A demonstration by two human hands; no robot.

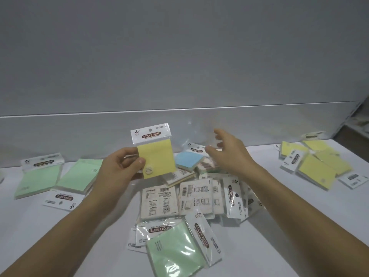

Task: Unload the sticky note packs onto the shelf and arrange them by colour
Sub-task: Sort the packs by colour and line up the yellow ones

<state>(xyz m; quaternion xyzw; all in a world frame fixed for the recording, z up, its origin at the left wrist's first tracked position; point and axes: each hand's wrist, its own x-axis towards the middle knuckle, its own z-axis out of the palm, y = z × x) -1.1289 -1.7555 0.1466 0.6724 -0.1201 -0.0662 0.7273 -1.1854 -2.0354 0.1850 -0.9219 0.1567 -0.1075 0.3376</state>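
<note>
One yellow pack (156, 158) pinched upright at frame centre by the left hand (115, 168) — evidently bound for the yellow group (317, 168) at right — while the right hand (231, 154), fingers spread and empty, reaches over the unsorted pile (159, 200)

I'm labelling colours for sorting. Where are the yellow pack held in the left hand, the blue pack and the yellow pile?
held yellow pack (159, 156): head view, middle of its yellow pad.
blue pack (187, 159): head view, middle of its blue top.
yellow pile (315, 170): head view, face of its nearest pack.
</note>
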